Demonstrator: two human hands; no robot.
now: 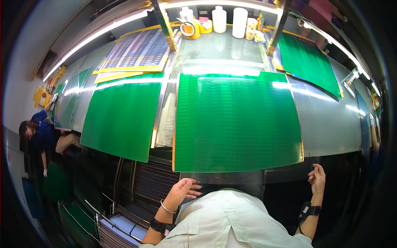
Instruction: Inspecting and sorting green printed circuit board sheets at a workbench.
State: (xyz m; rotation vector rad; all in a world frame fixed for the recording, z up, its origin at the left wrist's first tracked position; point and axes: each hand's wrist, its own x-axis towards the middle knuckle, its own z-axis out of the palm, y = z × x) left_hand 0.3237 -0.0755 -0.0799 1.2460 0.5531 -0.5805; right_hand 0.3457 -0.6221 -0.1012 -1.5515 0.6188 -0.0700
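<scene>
A large green panel (237, 124) with rows of fine dark lines lies on the bench before me. A clear plastic sheet (231, 178) shows below its near edge, over my front. My left hand (184, 192) is at the sheet's left side, thumb and forefinger close together at its edge and the other fingers fanned apart. At the right end, my right hand (317, 177) is closed, with fingertips pinched at the sheet's corner. The sheet is see-through, so its grip points are faint.
Another green panel (124, 118) lies to the left, with yellow-edged patterned sheets (134, 49) behind it. A third green panel (308, 64) lies back right. White bottles (219, 20) and tape rolls (190, 30) stand at the back. Metal racks (115, 225) stand lower left; a person (41, 132) works beyond.
</scene>
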